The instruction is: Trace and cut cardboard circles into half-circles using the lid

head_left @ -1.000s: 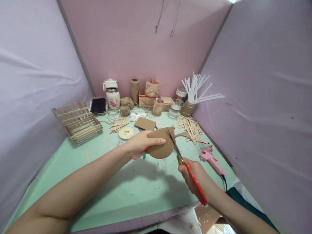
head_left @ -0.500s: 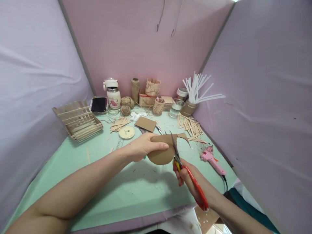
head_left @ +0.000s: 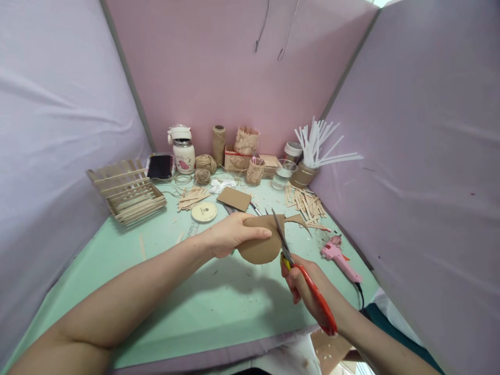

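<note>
My left hand pinches the cardboard, my right hand grips scissors at its right edge: trimming, I'd say; next snip wants that cardboard steady.

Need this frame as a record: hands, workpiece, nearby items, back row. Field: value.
left_hand: left hand grips cardboard, thumb on top
right_hand: right hand holds red-handled scissors
workpiece: cardboard, rounded lower edge, blades at its right side
offcut: curved strip, upper right of cardboard; join unclear
nearby: card, round lid
right_side: pink glue gun
back_row: bottle, spool, white strips
surface: green table
</note>
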Tool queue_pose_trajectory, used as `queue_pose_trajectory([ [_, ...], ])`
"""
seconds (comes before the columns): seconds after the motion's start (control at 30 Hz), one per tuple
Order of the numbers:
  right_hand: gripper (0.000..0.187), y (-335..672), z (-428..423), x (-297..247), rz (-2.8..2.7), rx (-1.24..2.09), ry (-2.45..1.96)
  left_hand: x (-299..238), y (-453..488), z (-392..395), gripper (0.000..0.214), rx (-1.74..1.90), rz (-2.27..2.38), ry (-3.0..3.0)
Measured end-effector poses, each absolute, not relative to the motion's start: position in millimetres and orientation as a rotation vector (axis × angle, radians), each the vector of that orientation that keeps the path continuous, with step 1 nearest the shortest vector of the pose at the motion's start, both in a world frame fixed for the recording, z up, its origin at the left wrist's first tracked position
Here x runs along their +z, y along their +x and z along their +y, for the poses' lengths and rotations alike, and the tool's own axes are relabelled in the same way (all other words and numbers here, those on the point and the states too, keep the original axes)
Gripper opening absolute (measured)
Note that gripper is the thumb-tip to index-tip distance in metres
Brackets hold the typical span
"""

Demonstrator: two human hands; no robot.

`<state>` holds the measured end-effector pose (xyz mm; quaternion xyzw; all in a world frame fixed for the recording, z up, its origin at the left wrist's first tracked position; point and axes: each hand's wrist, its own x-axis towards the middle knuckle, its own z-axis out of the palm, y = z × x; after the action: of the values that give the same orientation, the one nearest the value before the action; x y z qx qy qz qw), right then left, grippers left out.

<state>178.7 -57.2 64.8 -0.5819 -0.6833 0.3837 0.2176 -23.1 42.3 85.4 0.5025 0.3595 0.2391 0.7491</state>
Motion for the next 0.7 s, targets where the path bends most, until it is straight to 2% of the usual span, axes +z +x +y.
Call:
queue_pose_trajectory([
  [0.23,0.045,181.2,-59.5,70.2,-1.923,1.023,-1.733,86.7,-25.4,42.8,0.034,0.507,0.782,1.140],
  [0.7,0.038,184.6,-59.4,79.9,-1.889,0.963,-1.886,83.3,-24.0,45.7,0.031,0.459,0.717,1.172],
])
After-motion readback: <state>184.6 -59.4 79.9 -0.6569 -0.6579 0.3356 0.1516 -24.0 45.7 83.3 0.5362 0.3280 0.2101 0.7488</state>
